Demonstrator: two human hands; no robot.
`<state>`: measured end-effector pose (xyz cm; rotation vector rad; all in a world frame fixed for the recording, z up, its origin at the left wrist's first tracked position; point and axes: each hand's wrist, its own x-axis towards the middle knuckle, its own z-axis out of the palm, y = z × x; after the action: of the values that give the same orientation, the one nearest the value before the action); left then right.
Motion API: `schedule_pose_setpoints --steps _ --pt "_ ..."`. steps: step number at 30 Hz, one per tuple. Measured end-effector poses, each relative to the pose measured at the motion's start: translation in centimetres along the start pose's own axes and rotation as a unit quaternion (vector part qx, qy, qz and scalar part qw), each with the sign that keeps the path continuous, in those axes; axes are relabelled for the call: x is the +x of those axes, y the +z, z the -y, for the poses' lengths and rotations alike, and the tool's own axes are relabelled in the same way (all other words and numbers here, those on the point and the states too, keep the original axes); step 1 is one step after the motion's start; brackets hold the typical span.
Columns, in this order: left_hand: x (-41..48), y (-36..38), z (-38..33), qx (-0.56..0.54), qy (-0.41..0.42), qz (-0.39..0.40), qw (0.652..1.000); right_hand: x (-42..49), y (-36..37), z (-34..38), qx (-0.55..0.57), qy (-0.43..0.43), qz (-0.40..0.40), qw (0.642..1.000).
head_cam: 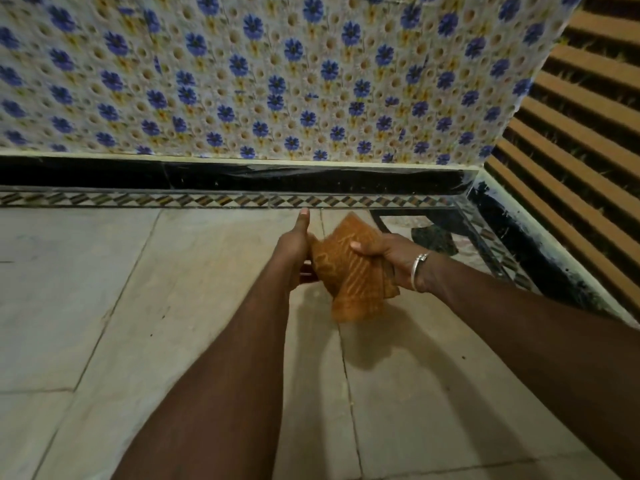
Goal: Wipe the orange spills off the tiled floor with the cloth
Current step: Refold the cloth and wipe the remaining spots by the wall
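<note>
Cloth (349,271), orange with a paler woven pattern and folded into several layers, sat in a two-handed grip held up above the tiled floor (173,306). The right hand (384,258) clasped its right side, thumb on top and fingers curled beneath, a silver bangle (417,271) on that wrist. The left hand (298,244) took the opposite edge with its thumb standing straight up and its fingers seemingly tucked under the fold. The loose lower corner drooped from between the hands, so the fabric looked soft, light and limp, with nothing fragile about it. It would likely bunch or unfold if pinched by one corner, so a flat palm spread over the folded pad seemed the better hold for pressing it down and dragging it across the tiles. The pale tiles below showed grout lines and a few dark specks, but no orange spill could be made out there. Beyond ran a black skirting (242,178) under a blue-flowered wall covering (277,81).
</note>
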<state>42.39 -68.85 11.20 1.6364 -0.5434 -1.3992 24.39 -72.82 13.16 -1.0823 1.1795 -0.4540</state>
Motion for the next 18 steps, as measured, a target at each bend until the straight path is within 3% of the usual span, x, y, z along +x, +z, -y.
schedule_pose_setpoints --steps 2,4,9,15,18 --pt "-0.2 -1.0 1.3 -0.014 -0.048 0.054 0.997 0.8 0.1 0.5 0.027 -0.018 -0.017 0.999" --pt "-0.2 -1.6 2.1 -0.021 -0.018 0.077 0.997 1.5 -0.1 1.2 0.038 -0.032 -0.017 0.999" --pt "-0.6 -3.0 1.1 -0.039 0.138 0.011 0.99 2.1 -0.3 3.0 0.048 -0.041 0.018 0.998" --pt "-2.0 -4.0 -0.8 -0.012 0.129 0.071 0.989 2.2 0.4 3.8 0.019 -0.064 0.084 0.994" --pt "-2.3 -4.2 -1.2 0.011 0.169 0.014 0.985 2.0 1.3 4.1 -0.056 -0.078 0.081 0.992"
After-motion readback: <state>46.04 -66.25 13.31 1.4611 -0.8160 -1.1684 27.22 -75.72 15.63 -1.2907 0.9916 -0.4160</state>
